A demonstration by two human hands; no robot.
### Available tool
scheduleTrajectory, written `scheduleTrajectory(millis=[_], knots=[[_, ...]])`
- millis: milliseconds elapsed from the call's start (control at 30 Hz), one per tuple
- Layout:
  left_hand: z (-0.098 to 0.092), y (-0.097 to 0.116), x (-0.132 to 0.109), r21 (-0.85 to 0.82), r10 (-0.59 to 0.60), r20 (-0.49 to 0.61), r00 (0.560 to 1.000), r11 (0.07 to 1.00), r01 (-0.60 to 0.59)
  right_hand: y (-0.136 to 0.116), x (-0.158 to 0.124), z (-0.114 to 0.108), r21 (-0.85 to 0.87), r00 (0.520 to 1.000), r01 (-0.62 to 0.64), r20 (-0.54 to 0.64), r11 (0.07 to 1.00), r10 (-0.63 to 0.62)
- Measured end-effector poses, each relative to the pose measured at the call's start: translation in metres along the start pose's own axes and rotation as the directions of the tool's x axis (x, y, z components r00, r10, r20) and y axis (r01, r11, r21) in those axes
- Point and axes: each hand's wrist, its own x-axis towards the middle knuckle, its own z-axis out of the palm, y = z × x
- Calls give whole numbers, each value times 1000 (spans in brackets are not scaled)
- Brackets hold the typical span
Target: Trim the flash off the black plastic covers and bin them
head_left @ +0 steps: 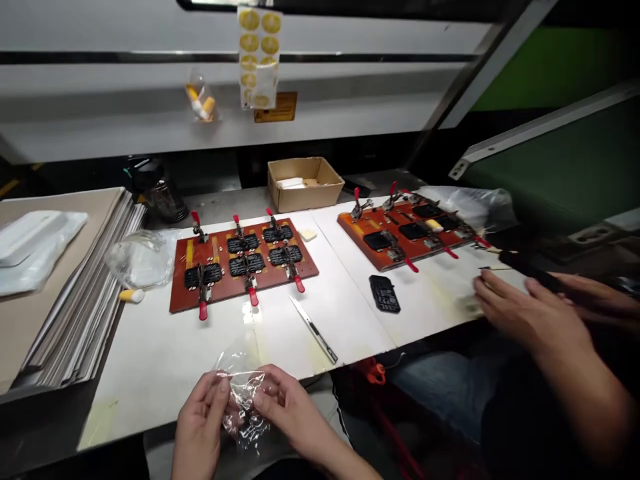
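At the table's near edge my left hand (203, 413) pinches one side of a clear plastic bag (246, 407). My right hand (293, 405) grips its other side, fingers closed. Small dark bits show through the crinkled film, too unclear to name. Beyond the hands lies a craft knife (315, 331) on the white work surface. Behind it is a red-brown fixture board (183, 293), where several toggle clamps with red handles hold flat black plastic parts (247, 265).
To the right, a co-worker's hands (535, 313) are near a second clamp board (370, 250) and a loose black part (385, 294). A cardboard box (307, 197) stands behind. Stacked sheets (95, 320), a clear bag (145, 257) and a yellow-white piece (131, 295) lie left.
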Motion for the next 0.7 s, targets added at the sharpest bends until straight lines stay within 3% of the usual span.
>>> scheduleTrajectory(millis=[100,200,233,300,333,367,400,433,500,600,700], knots=[[0,-1,2,-10,19,-41,999,1000,-20,12,3,-9,31,992,-122,26,992,121],[-5,-3,0,45,67,-151,986,997,-61,5,2,-22,-117,990,-107,-105,987,95],[-6,-3,-2,88,127,-246,961,990,-108,3,2,-24,-226,985,-96,-162,969,60],[-8,-2,-9,256,318,-413,853,940,-227,0,1,-24,-480,962,-107,-271,871,-32],[-8,-1,-13,359,414,-400,818,892,-276,-1,1,-23,-586,949,-118,-305,801,-83],[-7,0,-16,448,477,-310,822,836,-317,-2,2,-21,-663,942,-122,-311,739,-123],[-5,2,-18,504,491,-162,856,787,-356,-3,3,-19,-705,947,-111,-288,700,-140],[-4,4,-19,528,454,6,891,756,-388,-4,4,-17,-714,960,-85,-246,695,-136],[-2,9,-16,515,326,248,912,753,-409,-8,5,-14,-669,985,-19,-140,743,-101],[-5,16,-9,501,232,353,907,772,-392,-13,4,-15,-609,997,11,-52,793,-54],[-9,20,-6,531,296,278,914,746,-403,-14,1,-17,-698,992,-19,-100,716,-71]])
